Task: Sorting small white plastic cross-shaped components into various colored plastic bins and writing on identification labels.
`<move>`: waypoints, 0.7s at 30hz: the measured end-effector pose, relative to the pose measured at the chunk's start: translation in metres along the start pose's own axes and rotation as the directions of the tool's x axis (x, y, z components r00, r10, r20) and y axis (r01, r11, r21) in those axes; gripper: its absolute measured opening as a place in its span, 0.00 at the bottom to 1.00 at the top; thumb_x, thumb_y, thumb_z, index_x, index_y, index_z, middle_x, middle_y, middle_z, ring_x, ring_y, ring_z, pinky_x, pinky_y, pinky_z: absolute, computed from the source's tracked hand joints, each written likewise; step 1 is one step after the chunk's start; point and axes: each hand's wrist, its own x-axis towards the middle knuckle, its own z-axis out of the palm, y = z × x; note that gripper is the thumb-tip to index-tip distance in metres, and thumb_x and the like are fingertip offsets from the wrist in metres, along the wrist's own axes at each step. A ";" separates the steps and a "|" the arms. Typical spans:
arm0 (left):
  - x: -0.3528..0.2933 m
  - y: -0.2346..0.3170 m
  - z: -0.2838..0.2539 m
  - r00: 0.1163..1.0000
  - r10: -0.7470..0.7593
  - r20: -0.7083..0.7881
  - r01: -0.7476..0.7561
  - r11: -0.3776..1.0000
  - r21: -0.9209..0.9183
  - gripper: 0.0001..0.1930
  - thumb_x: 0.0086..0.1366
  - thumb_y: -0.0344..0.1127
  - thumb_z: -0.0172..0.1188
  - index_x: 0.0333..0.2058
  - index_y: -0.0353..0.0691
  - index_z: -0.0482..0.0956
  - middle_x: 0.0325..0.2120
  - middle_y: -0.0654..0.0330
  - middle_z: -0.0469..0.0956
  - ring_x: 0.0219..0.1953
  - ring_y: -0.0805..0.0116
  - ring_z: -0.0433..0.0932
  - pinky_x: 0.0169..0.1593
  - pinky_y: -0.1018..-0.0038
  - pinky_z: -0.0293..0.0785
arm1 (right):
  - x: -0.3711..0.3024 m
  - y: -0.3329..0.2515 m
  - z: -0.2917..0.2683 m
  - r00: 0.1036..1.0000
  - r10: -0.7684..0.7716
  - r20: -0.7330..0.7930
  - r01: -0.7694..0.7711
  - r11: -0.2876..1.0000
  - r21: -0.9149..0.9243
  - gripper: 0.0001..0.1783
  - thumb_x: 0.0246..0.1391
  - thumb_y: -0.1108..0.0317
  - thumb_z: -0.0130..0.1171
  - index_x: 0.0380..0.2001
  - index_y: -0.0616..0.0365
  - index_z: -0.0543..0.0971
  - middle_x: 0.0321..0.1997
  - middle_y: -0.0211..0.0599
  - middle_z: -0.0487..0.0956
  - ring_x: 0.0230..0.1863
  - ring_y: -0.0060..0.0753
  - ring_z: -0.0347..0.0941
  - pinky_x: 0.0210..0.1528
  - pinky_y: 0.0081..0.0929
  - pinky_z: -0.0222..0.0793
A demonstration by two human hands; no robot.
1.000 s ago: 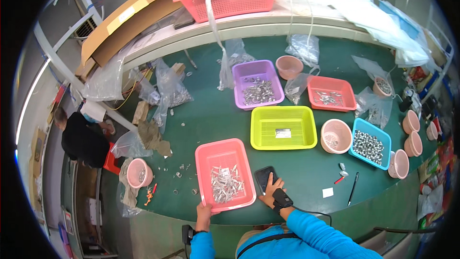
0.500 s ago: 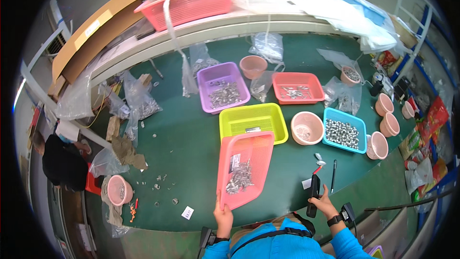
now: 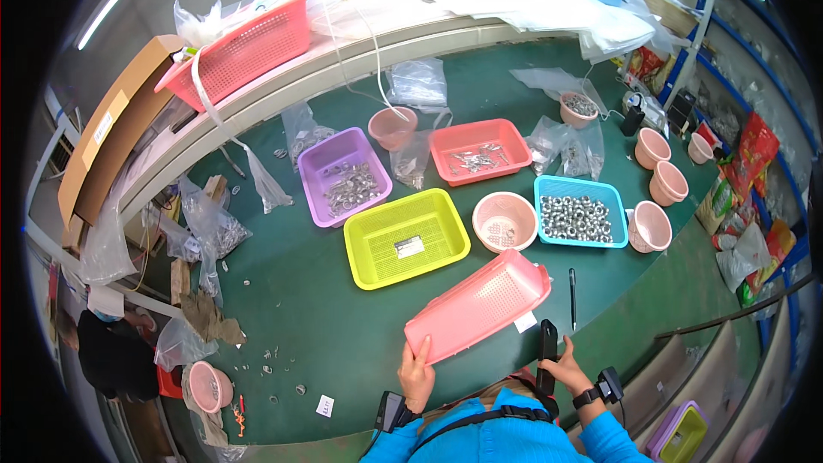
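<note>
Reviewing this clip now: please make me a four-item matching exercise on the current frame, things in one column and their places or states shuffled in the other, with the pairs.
Things
1. Tipped pink basket
2. Dark phone
3. Blue tray
4. Yellow-green basket

Places or states
A. Holds shiny round metal pieces
B. Gripped at one end by the left hand
C. Has a pale label inside
D. In the right hand

Right pairs: 1-B, 2-D, 3-A, 4-C
</note>
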 end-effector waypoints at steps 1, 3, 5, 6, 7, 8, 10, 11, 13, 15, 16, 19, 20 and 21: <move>0.001 -0.001 0.000 1.000 0.001 0.005 -0.001 1.000 0.001 0.31 0.37 0.16 0.46 0.44 0.48 0.68 0.41 0.46 0.64 0.34 0.51 0.71 0.31 0.68 0.70 | -0.003 -0.005 0.003 1.000 0.004 0.000 -0.004 1.000 0.003 0.54 0.31 0.69 0.58 0.54 0.61 0.30 0.28 0.45 0.71 0.27 0.32 0.69 0.31 0.26 0.66; 0.006 -0.005 0.001 0.998 0.022 0.056 -0.022 1.000 0.001 0.31 0.36 0.15 0.45 0.44 0.46 0.68 0.43 0.45 0.63 0.38 0.50 0.69 0.35 0.68 0.69 | -0.008 -0.017 0.005 0.999 0.016 0.048 -0.019 0.998 0.068 0.54 0.31 0.69 0.58 0.54 0.62 0.31 0.29 0.46 0.70 0.28 0.32 0.69 0.32 0.25 0.66; 0.011 -0.007 -0.001 0.995 0.073 0.066 -0.074 0.997 0.014 0.30 0.36 0.16 0.46 0.43 0.47 0.68 0.43 0.44 0.62 0.37 0.51 0.70 0.33 0.69 0.70 | 0.001 -0.001 0.004 0.998 -0.014 0.054 0.010 0.998 0.061 0.54 0.31 0.69 0.58 0.54 0.62 0.31 0.29 0.47 0.70 0.29 0.32 0.68 0.32 0.25 0.66; 0.013 -0.008 -0.002 0.990 0.120 0.077 -0.123 0.992 0.031 0.30 0.36 0.16 0.47 0.42 0.49 0.69 0.43 0.43 0.62 0.35 0.51 0.70 0.31 0.69 0.71 | 0.001 -0.003 0.007 0.997 -0.043 0.065 0.039 0.998 0.053 0.54 0.31 0.69 0.58 0.54 0.63 0.32 0.29 0.47 0.70 0.29 0.32 0.68 0.33 0.25 0.65; 0.015 -0.008 -0.002 0.990 0.115 0.076 -0.118 0.992 0.033 0.30 0.36 0.16 0.47 0.42 0.49 0.69 0.43 0.43 0.62 0.35 0.51 0.70 0.31 0.69 0.71 | 0.000 -0.005 0.008 0.997 -0.041 0.069 0.038 0.998 0.050 0.54 0.31 0.69 0.58 0.54 0.63 0.32 0.29 0.47 0.70 0.29 0.32 0.68 0.33 0.25 0.65; 0.015 -0.009 -0.002 0.985 0.160 0.057 -0.163 0.985 0.052 0.30 0.37 0.17 0.48 0.42 0.49 0.69 0.43 0.43 0.62 0.36 0.51 0.70 0.31 0.69 0.71 | -0.002 -0.009 0.009 0.997 -0.029 0.065 0.024 0.997 0.075 0.54 0.31 0.69 0.59 0.54 0.63 0.32 0.29 0.47 0.70 0.30 0.33 0.68 0.33 0.26 0.65; 0.019 -0.010 -0.004 0.979 0.202 0.033 -0.204 0.976 0.074 0.30 0.37 0.17 0.48 0.43 0.49 0.69 0.44 0.44 0.61 0.36 0.52 0.70 0.32 0.69 0.71 | -0.009 -0.028 0.013 0.998 -0.019 0.066 0.013 0.995 0.097 0.53 0.30 0.69 0.59 0.54 0.63 0.33 0.29 0.47 0.70 0.30 0.33 0.68 0.34 0.26 0.65; 0.021 -0.010 -0.008 0.986 0.163 0.022 -0.164 0.983 0.087 0.28 0.38 0.17 0.47 0.42 0.47 0.69 0.43 0.43 0.62 0.37 0.51 0.70 0.34 0.69 0.70 | -0.012 -0.037 0.015 0.996 -0.012 0.083 0.002 0.992 0.124 0.53 0.31 0.71 0.58 0.53 0.63 0.32 0.30 0.47 0.71 0.29 0.34 0.70 0.33 0.25 0.66; 0.026 -0.009 -0.016 0.993 0.115 0.000 -0.114 0.989 0.099 0.27 0.39 0.17 0.47 0.42 0.44 0.69 0.43 0.42 0.62 0.38 0.50 0.69 0.36 0.70 0.70 | -0.014 -0.051 0.017 0.995 -0.009 0.103 -0.006 0.990 0.140 0.53 0.32 0.73 0.58 0.53 0.63 0.31 0.32 0.48 0.71 0.28 0.34 0.71 0.33 0.24 0.68; 0.030 -0.015 -0.032 0.966 -0.156 -0.208 0.143 0.987 -0.074 0.26 0.41 0.17 0.44 0.44 0.38 0.66 0.42 0.42 0.64 0.41 0.53 0.68 0.42 0.72 0.66 | -0.013 -0.062 0.021 0.990 -0.089 0.108 0.093 0.995 -0.038 0.53 0.31 0.72 0.58 0.53 0.62 0.31 0.36 0.50 0.69 0.33 0.37 0.70 0.38 0.26 0.66; 0.032 -0.013 -0.043 0.914 -0.274 -0.297 0.224 0.955 -0.193 0.25 0.43 0.16 0.41 0.45 0.35 0.64 0.41 0.43 0.65 0.42 0.55 0.68 0.44 0.73 0.64 | -0.011 -0.064 0.024 0.989 -0.090 0.118 0.097 0.994 -0.051 0.53 0.31 0.72 0.58 0.53 0.62 0.31 0.36 0.50 0.69 0.33 0.37 0.70 0.38 0.26 0.66; -0.003 -0.057 -0.084 0.649 -0.700 -0.299 0.397 0.647 -0.651 0.22 0.47 0.19 0.38 0.45 0.33 0.61 0.41 0.52 0.66 0.40 0.66 0.68 0.41 0.75 0.67 | -0.009 -0.086 0.048 0.914 -0.244 0.325 0.321 0.924 -0.207 0.53 0.29 0.67 0.61 0.53 0.63 0.36 0.45 0.55 0.62 0.48 0.43 0.61 0.49 0.30 0.56; -0.012 -0.063 -0.101 0.579 -0.759 -0.299 0.334 0.555 -0.762 0.23 0.47 0.19 0.38 0.46 0.34 0.59 0.41 0.52 0.65 0.39 0.64 0.69 0.40 0.74 0.68 | 0.004 -0.078 0.061 0.849 -0.326 0.417 0.459 0.844 -0.275 0.54 0.29 0.65 0.62 0.54 0.61 0.35 0.46 0.55 0.61 0.47 0.44 0.61 0.49 0.31 0.56; -0.021 -0.065 -0.120 0.506 -0.812 -0.289 0.250 0.459 -0.852 0.24 0.47 0.19 0.38 0.47 0.35 0.57 0.41 0.52 0.65 0.38 0.63 0.69 0.39 0.73 0.70 | 0.016 -0.070 0.075 0.764 -0.388 0.515 0.592 0.739 -0.321 0.56 0.29 0.64 0.63 0.54 0.58 0.35 0.46 0.56 0.59 0.47 0.44 0.60 0.48 0.32 0.57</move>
